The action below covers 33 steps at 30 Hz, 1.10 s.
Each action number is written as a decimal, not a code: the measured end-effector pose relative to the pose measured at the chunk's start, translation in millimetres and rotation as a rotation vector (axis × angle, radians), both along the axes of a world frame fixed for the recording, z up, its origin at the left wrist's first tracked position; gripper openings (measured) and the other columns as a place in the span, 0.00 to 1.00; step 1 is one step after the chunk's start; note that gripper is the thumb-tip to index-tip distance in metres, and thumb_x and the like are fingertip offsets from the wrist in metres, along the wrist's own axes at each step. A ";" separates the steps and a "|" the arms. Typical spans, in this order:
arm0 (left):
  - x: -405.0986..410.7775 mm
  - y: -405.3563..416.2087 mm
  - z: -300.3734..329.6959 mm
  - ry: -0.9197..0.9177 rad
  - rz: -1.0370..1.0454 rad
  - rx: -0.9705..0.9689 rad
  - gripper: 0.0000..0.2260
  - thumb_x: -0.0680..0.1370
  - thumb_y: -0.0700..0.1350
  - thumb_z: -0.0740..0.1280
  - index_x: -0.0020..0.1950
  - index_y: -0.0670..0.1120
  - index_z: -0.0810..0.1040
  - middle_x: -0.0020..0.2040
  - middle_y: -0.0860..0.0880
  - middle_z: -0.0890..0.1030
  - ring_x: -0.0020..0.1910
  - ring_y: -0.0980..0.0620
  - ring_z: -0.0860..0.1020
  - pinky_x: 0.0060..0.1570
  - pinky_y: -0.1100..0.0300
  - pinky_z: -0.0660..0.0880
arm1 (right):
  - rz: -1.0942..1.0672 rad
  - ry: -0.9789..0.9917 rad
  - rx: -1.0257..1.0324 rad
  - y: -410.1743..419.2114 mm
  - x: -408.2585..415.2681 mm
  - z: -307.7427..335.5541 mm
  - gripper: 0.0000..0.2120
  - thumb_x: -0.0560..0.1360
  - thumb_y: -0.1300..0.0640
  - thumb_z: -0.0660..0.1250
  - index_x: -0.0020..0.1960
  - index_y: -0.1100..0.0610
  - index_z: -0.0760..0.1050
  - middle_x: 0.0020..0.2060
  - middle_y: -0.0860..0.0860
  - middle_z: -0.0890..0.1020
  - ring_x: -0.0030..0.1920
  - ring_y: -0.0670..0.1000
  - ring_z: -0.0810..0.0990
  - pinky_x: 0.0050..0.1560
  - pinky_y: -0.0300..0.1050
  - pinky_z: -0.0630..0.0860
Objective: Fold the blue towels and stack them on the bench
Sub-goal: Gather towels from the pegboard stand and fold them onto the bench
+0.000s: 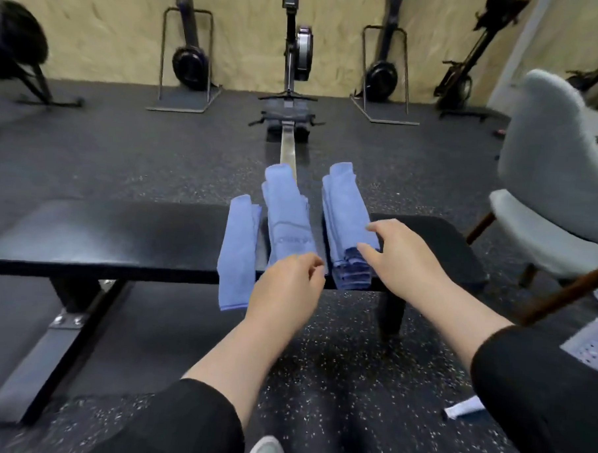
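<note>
A black padded bench (119,232) runs across the view. Three lots of blue towels lie across it. A single folded towel (238,247) on the left hangs over the near edge. A folded towel (286,219) with a printed mark lies in the middle. A stack of several folded towels (347,225) sits on the right. My left hand (288,284) hovers at the near end of the middle towel, fingers loosely curled, holding nothing. My right hand (399,254) rests against the right side of the stack, fingers spread.
A grey upholstered chair (546,189) with wooden legs stands at the right. A rowing machine (290,123) extends away behind the bench, with other gym machines along the wall. Speckled rubber floor lies all around. A small white tube (462,410) lies on the floor near my right arm.
</note>
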<state>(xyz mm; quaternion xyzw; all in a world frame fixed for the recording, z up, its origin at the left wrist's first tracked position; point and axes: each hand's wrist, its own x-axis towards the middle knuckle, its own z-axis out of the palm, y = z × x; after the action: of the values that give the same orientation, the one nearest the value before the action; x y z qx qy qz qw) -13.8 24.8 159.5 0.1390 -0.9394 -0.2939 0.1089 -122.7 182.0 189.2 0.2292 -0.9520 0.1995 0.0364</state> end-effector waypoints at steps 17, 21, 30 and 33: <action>-15.8 -9.1 2.5 0.097 0.043 0.197 0.10 0.84 0.51 0.60 0.58 0.52 0.80 0.52 0.55 0.82 0.52 0.52 0.78 0.51 0.53 0.75 | -0.163 0.093 0.266 -62.4 -82.2 -69.3 0.06 0.81 0.60 0.60 0.56 0.61 0.71 0.54 0.59 0.80 0.56 0.62 0.79 0.58 0.54 0.72; -19.8 -2.4 1.9 0.110 0.028 0.213 0.10 0.83 0.51 0.60 0.55 0.52 0.80 0.50 0.54 0.82 0.51 0.51 0.78 0.52 0.51 0.77 | -0.186 0.170 0.185 -48.2 -94.8 -43.2 0.08 0.81 0.62 0.58 0.57 0.64 0.72 0.53 0.64 0.81 0.54 0.64 0.80 0.47 0.51 0.70; -37.1 40.4 19.6 0.313 -0.040 0.196 0.23 0.82 0.55 0.63 0.76 0.52 0.68 0.70 0.54 0.75 0.71 0.52 0.69 0.69 0.52 0.67 | -0.067 0.252 0.212 46.2 -86.5 146.2 0.15 0.79 0.60 0.57 0.59 0.54 0.80 0.55 0.57 0.82 0.52 0.59 0.76 0.48 0.49 0.70; -43.2 74.8 31.9 0.384 -0.125 0.328 0.30 0.80 0.58 0.66 0.80 0.53 0.62 0.75 0.55 0.69 0.74 0.55 0.65 0.73 0.50 0.64 | 0.031 0.174 0.314 85.9 -38.7 177.6 0.16 0.78 0.62 0.57 0.55 0.50 0.81 0.50 0.51 0.82 0.50 0.53 0.76 0.48 0.46 0.70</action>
<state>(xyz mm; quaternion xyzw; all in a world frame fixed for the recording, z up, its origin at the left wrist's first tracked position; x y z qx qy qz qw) -56.9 99.6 191.4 0.0382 -0.8481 -0.4693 0.2430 -161.4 267.9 366.8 0.2632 -0.9611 0.0283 0.0794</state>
